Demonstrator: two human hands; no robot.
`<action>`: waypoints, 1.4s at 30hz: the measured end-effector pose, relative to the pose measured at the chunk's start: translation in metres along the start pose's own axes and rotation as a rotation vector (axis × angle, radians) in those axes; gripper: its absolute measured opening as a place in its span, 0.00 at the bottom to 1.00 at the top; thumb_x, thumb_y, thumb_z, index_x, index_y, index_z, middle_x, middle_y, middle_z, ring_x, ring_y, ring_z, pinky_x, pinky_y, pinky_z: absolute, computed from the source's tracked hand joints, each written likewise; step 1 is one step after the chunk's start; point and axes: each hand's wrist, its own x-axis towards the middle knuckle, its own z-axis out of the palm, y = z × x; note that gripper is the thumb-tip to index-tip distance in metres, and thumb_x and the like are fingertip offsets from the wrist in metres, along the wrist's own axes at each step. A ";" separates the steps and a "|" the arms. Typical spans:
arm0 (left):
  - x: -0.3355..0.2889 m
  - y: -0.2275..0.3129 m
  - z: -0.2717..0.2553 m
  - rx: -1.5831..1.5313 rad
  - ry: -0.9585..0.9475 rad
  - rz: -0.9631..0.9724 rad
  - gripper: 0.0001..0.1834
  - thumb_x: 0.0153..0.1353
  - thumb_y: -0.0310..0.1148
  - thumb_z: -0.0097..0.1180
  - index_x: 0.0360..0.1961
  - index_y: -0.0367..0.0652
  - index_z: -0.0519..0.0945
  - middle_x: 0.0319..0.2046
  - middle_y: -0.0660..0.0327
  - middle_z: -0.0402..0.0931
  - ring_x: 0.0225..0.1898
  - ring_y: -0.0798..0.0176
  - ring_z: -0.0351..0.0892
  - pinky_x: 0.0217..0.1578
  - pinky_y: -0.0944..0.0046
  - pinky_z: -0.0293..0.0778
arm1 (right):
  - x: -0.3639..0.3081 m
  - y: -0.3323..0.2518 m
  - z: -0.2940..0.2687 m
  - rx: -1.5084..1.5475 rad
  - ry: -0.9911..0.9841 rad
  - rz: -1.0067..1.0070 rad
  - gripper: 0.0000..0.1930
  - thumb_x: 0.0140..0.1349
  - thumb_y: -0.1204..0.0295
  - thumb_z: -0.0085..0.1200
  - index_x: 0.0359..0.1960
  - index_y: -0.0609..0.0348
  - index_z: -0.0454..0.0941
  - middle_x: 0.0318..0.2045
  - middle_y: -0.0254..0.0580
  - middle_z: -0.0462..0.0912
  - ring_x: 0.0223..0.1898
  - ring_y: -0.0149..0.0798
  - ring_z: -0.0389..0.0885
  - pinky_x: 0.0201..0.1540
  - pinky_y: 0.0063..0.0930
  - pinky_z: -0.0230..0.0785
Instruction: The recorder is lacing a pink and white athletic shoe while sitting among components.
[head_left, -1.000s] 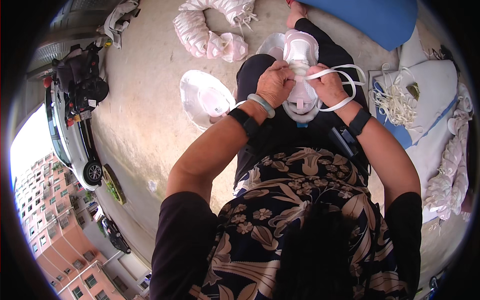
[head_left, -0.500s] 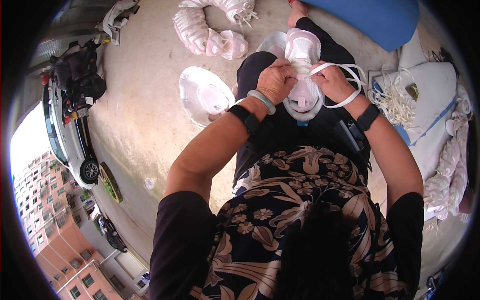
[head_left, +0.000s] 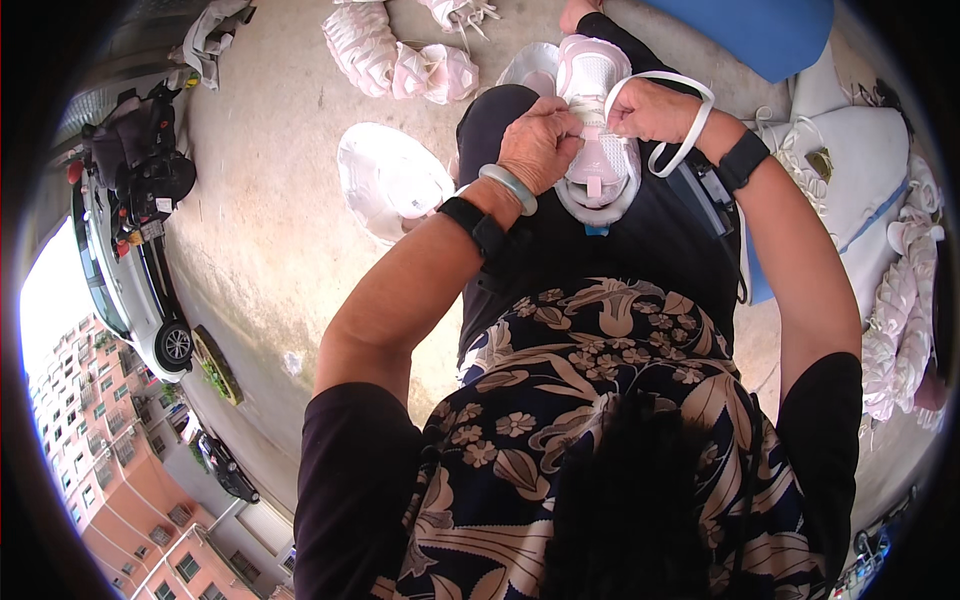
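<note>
A white and pale pink sneaker (head_left: 603,158) rests on my lap between my thighs, its toe pointing away from me. My left hand (head_left: 540,143) has its fingers closed at the left edge of the lacing, gripping the shoe's upper. On the other side my right hand (head_left: 655,110) pinches a flat white shoelace (head_left: 690,146) close to the eyelets. That lace makes a wide loop over the back of this hand and wrist. Several rows across the front of the shoe have lace in them. My fingers hide part of the eyelets.
A white bag (head_left: 385,178) with pale pink shoe parts lies on the floor to the left. Strung pink-white shoe uppers (head_left: 362,50) lie farther off, more (head_left: 895,335) at right. Loose white laces (head_left: 800,150) lie on a white sheet (head_left: 865,165) near a blue mat (head_left: 750,30).
My right hand has turned and moved in closer to the lacing, and the lace loop now arches higher over it. My left hand stays at the shoe's left side. The view has shifted slightly.
</note>
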 end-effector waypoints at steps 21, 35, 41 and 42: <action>-0.003 0.003 0.004 0.053 0.033 0.022 0.10 0.43 0.26 0.59 0.30 0.42 0.79 0.39 0.55 0.73 0.32 0.57 0.77 0.35 0.66 0.73 | -0.005 0.020 0.066 -0.165 0.827 -0.120 0.04 0.52 0.74 0.49 0.28 0.59 0.75 0.23 0.49 0.76 0.27 0.50 0.76 0.31 0.35 0.67; -0.006 0.002 0.006 0.017 0.029 -0.010 0.11 0.42 0.26 0.59 0.31 0.41 0.79 0.39 0.56 0.72 0.31 0.57 0.77 0.34 0.66 0.73 | 0.007 0.016 0.076 -0.190 0.786 -0.007 0.04 0.50 0.73 0.52 0.27 0.59 0.75 0.26 0.49 0.76 0.29 0.51 0.76 0.33 0.37 0.66; -0.003 0.003 0.004 0.029 0.020 -0.013 0.10 0.43 0.25 0.58 0.31 0.41 0.79 0.39 0.56 0.72 0.32 0.57 0.77 0.34 0.66 0.72 | 0.004 0.018 0.076 -0.129 0.794 -0.023 0.04 0.51 0.74 0.52 0.28 0.60 0.75 0.29 0.48 0.75 0.30 0.49 0.76 0.34 0.36 0.66; -0.004 0.002 0.004 0.002 0.013 -0.038 0.10 0.43 0.25 0.58 0.31 0.41 0.79 0.39 0.56 0.72 0.32 0.57 0.77 0.35 0.66 0.72 | 0.003 0.017 0.077 -0.129 0.805 -0.044 0.04 0.51 0.75 0.52 0.27 0.60 0.75 0.28 0.47 0.75 0.30 0.49 0.76 0.34 0.35 0.66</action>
